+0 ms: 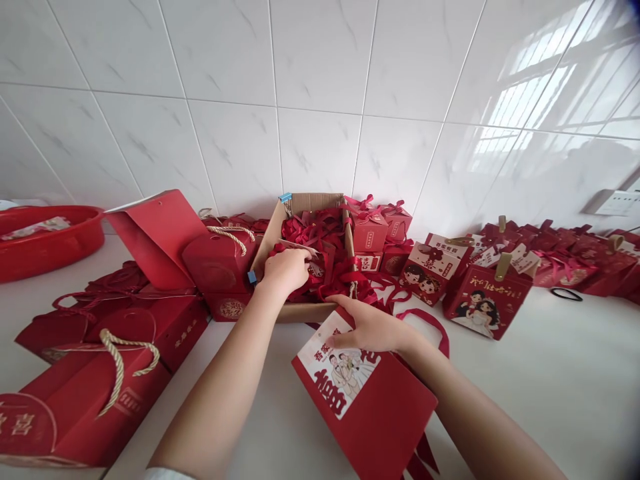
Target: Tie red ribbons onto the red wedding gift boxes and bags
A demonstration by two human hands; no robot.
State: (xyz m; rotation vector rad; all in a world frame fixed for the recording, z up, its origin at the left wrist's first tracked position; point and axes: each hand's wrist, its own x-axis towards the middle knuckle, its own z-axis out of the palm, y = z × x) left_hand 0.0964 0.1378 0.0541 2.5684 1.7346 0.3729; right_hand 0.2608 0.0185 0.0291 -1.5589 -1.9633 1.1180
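Observation:
My left hand [287, 270] is down in an open cardboard box [266, 250] full of dark red ribbons [320, 225] and small red pieces. Its fingers are curled beside a pale-edged card or packet, and their tips are partly hidden. In front of the cardboard box, my right hand [367, 327] grips a red gift box [380, 407] near its upper end, thumb across the printed label. That label shows a wedding couple and Chinese characters. The gift box is tilted, with red ribbon ends hanging below it.
Blue binder clips [285, 198] sit on the cardboard box's rim. To the left are rope-handled red boxes [100, 393], an upright red box [160, 233] and a red basin [75, 233]. Several small gift boxes [367, 230] and printed bags [493, 300] line the tiled wall [320, 133].

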